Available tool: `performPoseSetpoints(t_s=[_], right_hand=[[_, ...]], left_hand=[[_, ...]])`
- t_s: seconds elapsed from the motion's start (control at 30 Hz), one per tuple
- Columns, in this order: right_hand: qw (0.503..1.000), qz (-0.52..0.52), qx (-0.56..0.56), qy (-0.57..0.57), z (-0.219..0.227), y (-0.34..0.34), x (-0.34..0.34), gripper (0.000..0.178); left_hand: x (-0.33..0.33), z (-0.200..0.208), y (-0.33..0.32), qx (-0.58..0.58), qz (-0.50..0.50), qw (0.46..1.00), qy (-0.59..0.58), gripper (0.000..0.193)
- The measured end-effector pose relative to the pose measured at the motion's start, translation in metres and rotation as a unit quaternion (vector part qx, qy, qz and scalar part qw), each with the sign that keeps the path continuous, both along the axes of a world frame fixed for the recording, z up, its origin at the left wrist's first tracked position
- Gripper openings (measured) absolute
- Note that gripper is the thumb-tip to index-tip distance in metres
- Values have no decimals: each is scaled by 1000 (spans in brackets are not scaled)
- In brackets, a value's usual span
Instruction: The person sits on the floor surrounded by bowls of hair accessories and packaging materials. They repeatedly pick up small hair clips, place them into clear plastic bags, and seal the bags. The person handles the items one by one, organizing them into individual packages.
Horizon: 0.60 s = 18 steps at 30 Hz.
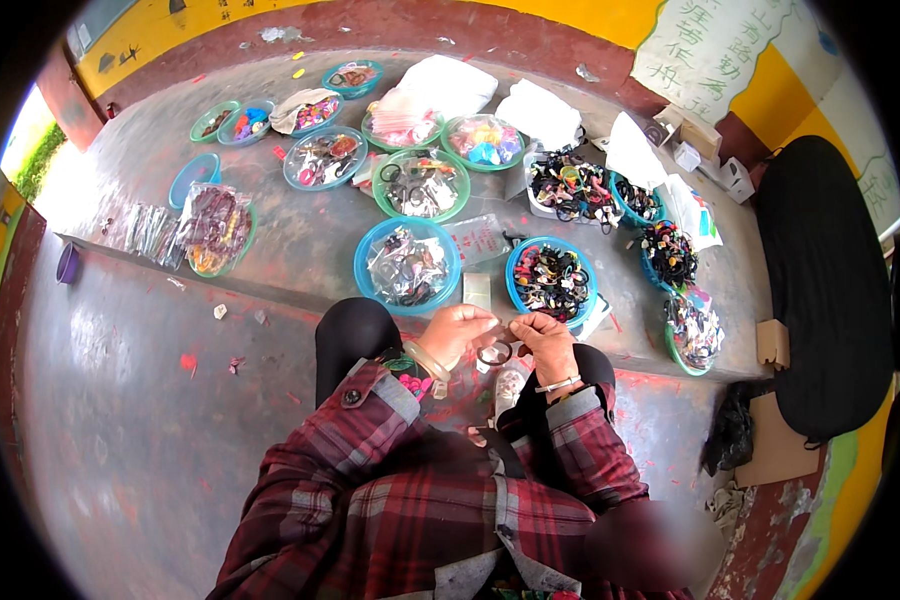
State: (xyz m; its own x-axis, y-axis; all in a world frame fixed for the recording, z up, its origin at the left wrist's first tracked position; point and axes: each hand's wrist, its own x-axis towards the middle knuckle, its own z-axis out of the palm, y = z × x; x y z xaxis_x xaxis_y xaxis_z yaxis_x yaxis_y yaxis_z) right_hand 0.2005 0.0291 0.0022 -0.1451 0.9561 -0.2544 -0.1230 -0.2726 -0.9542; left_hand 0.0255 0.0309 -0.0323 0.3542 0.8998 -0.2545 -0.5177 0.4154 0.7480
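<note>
A thin black hair tie (494,353) hangs in front of my knees, just below the fingertips of both hands. My left hand (457,332) pinches at its upper side, a pale bangle round the wrist. From the other side my right hand (545,348) meets it with thumb and forefinger pressed together; the exact grip is hidden. Just beyond my hands stand a blue basin (363,270) of small clear-bagged pieces and another blue basin (511,262) full of black and red hair ties. Between these lies a small pale card or box (477,291).
On the raised concrete step stand several basins, among them a green basin (462,195) of bagged parts. A white tub (555,213) holds dark hair ties. Clear packets (152,234) lie at the left. A long black padded object (820,290) leans at the right beside cardboard (778,445).
</note>
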Motion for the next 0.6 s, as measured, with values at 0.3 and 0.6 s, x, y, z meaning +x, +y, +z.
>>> performPoseSetpoints(t_s=[0.3, 0.6], right_hand=[[999, 26, 23, -27, 1, -2, 6, 10], [999, 18, 41, 7, 5, -5, 6, 12]], left_hand=[[0, -7, 2, 17, -27, 999, 26, 22], [-7, -1, 2, -7, -66, 996, -59, 24]])
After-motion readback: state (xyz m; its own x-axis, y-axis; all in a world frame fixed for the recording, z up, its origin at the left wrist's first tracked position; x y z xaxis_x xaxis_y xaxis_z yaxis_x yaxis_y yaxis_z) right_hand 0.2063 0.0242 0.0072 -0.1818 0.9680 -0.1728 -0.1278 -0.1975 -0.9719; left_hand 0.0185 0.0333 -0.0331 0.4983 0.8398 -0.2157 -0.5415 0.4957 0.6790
